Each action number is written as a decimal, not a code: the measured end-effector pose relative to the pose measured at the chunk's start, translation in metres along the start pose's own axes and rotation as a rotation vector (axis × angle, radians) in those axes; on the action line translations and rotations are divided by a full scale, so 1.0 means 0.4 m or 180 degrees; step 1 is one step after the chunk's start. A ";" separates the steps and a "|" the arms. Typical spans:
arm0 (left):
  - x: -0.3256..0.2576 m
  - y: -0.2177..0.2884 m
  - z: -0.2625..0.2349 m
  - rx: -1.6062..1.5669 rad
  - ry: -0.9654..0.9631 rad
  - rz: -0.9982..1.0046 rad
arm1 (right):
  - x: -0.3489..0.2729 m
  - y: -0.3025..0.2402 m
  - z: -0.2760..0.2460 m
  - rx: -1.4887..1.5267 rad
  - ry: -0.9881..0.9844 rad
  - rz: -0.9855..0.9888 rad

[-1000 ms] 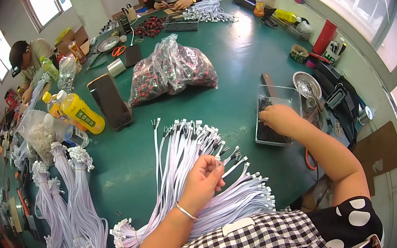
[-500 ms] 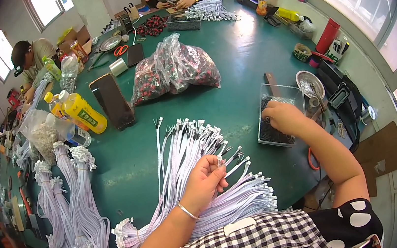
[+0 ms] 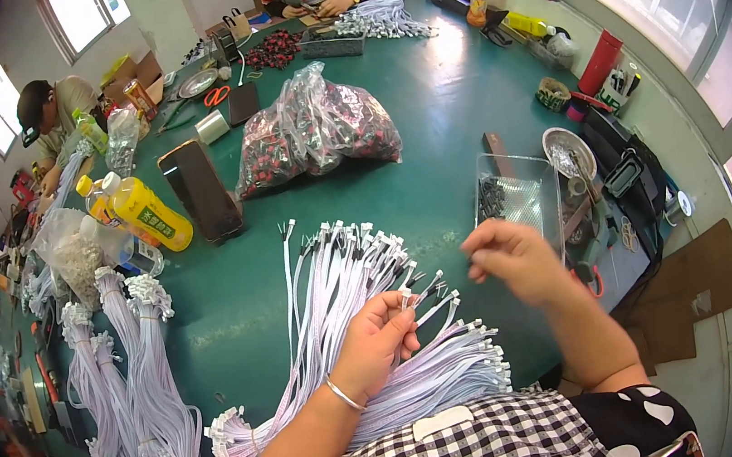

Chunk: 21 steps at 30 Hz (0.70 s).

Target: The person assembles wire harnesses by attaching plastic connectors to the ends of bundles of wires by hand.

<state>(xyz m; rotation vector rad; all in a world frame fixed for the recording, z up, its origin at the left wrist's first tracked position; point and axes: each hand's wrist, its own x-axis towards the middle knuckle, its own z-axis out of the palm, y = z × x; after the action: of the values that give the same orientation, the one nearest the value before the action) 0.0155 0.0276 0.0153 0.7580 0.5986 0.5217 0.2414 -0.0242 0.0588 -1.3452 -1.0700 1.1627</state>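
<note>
My left hand (image 3: 373,344) pinches the end of a white cable, whose small white connector (image 3: 406,297) sticks up past the thumb and forefinger. Under and around this hand a large fan of white cables (image 3: 430,376) lies on the green table, many with white connectors or black tips at their far ends. My right hand (image 3: 516,263) is in the air just in front of a clear plastic box (image 3: 538,198), thumb and fingers pinched together. A speck of dark shows at its fingertips, too small to name. Small black parts (image 3: 490,199) lie at the box's left side.
Tied cable bundles (image 3: 143,384) lie at the left edge near drink bottles (image 3: 149,214) and a propped phone (image 3: 202,194). A bag of red and black parts (image 3: 317,129) sits mid-table. To the right are a metal dish (image 3: 570,153) and black bag (image 3: 627,160). Two people work beyond.
My right hand has come out of the clear box and moved toward me and slightly left, fingers pinched. The left hand stays in place with the cable end.
</note>
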 end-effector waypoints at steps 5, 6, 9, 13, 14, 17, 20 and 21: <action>0.010 -0.004 -0.007 -0.0026 0.0012 -0.0080 | -0.013 0.065 0.111 0.0774 0.0115 0.0079; 0.011 -0.007 -0.009 -0.0018 0.0005 -0.0069 | -0.012 0.072 0.116 0.0739 0.0094 0.0059; 0.010 -0.010 -0.011 -0.0024 0.0012 -0.0032 | -0.008 0.074 0.120 0.0497 0.0088 -0.0047; 0.007 -0.009 -0.008 0.0018 0.0013 -0.0032 | -0.007 0.077 0.124 0.0374 0.0124 -0.0134; 0.006 -0.009 -0.009 0.0066 -0.0019 -0.0036 | -0.005 0.077 0.125 0.0376 0.0120 -0.0129; 0.005 -0.005 -0.003 0.0111 0.0006 -0.0035 | -0.005 0.078 0.129 0.0293 0.0074 -0.0133; 0.006 -0.006 -0.004 0.0117 -0.0014 -0.0008 | -0.004 0.079 0.133 0.0218 0.0059 -0.0244; 0.006 -0.006 -0.004 0.0115 -0.0011 -0.0004 | -0.003 0.077 0.134 0.0208 0.0055 -0.0274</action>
<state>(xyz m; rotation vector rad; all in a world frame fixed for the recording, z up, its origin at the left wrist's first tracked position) 0.0168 0.0284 0.0116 0.7926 0.6065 0.5096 0.1883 -0.0207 0.0274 -1.2445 -1.0584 1.1113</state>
